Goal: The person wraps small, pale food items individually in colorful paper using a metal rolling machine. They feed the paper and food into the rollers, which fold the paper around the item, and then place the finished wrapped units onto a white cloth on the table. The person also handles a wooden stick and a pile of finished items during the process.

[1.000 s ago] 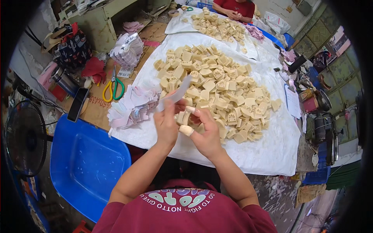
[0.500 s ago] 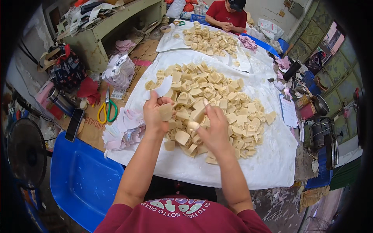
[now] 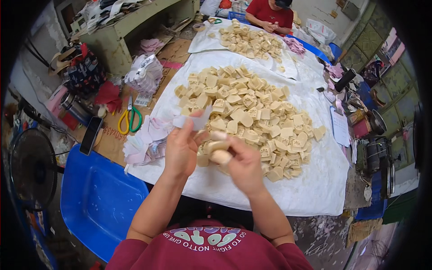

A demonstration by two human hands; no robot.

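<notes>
A heap of small beige moulded pieces (image 3: 243, 117), many with one rounded end, covers the middle of the white table cover. At the heap's near left, my left hand (image 3: 181, 148) is closed on a thin white sheet piece (image 3: 198, 120) that sticks up past the fingers. Close beside it, my right hand (image 3: 245, 164) pinches a beige piece (image 3: 218, 146); motion smears both. Pale covers sit on my right fingertips. Whether the left fingers also touch that piece cannot be made out.
Left of the heap lie a stack of pinkish-white cut pieces (image 3: 144, 141), scissors (image 3: 130, 114) and a phone (image 3: 91, 135). A blue tub (image 3: 101, 202) stands below the table's left edge, beside a fan (image 3: 31, 168). Across the table a person in red (image 3: 270, 17) sits behind another beige heap (image 3: 249, 41).
My right hand has drawn back from the heap toward my left hand, bringing a beige piece. The white sheet piece has tilted in my left hand. The whole view has shifted slightly.
</notes>
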